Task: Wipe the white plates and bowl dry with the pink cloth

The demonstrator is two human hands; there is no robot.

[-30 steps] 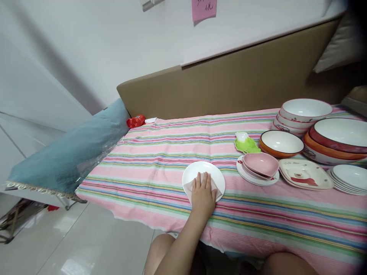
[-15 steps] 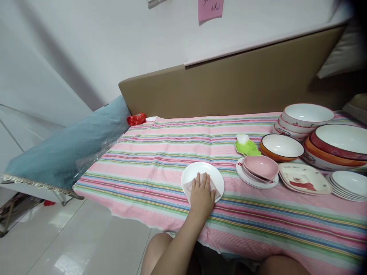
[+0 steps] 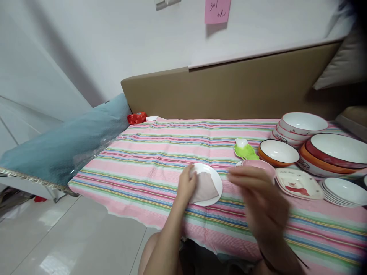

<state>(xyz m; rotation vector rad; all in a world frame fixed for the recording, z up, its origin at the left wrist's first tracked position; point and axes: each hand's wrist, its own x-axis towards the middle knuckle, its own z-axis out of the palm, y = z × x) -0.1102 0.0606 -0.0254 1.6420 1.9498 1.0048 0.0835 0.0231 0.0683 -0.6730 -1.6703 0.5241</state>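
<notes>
A white plate (image 3: 204,168) lies on the striped cloth with a folded pale pink cloth (image 3: 205,187) on top of it. My left hand (image 3: 187,184) grips the plate's left rim, its fingers closed around the edge and the thumb over it. To the right, my right hand (image 3: 262,196) is raised above the striped cloth and smeared by motion, so its finger position is unclear. It partly hides the pink bowl (image 3: 268,168) and the small plate beneath that.
On the right stand a green leaf-shaped dish (image 3: 246,151), an orange bowl (image 3: 278,151), stacked large bowls (image 3: 336,149), square bear plates (image 3: 299,183) and small white plates (image 3: 345,190). A red package (image 3: 137,117) sits at the far left corner of the striped cloth (image 3: 160,152).
My left hand has moved from the cloth in the middle of the plate to the plate's left rim. My right hand has come into view at the right. The camera has shifted slightly.
</notes>
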